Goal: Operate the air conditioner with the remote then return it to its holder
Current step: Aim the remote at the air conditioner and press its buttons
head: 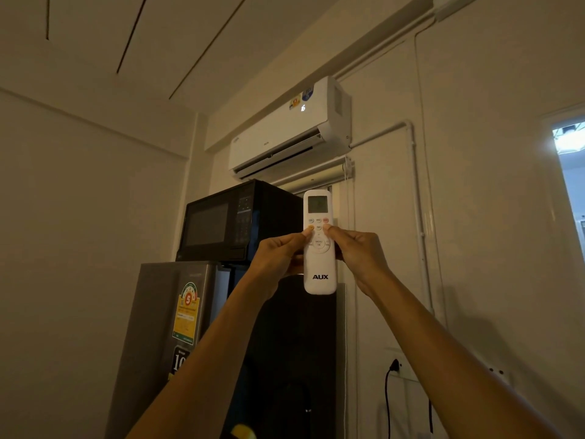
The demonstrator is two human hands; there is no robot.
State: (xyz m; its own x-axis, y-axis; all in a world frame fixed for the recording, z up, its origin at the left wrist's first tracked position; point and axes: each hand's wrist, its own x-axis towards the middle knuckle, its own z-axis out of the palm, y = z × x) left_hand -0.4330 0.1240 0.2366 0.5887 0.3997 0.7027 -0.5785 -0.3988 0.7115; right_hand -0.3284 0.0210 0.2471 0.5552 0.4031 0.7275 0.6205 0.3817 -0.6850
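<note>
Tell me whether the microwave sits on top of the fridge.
Yes, the black microwave rests directly on the grey fridge, below the air conditioner.

A white remote [319, 242] marked AUX is held upright at the centre of the frame, raised toward a white air conditioner [289, 129] mounted high on the wall above it. The left hand [278, 256] and right hand [359, 256] clasp its sides, both thumbs resting on the buttons. Left of centre, a black microwave [234, 221] sits on a grey fridge [171, 327]. A bright window [571, 172] shows at the right edge.
</note>
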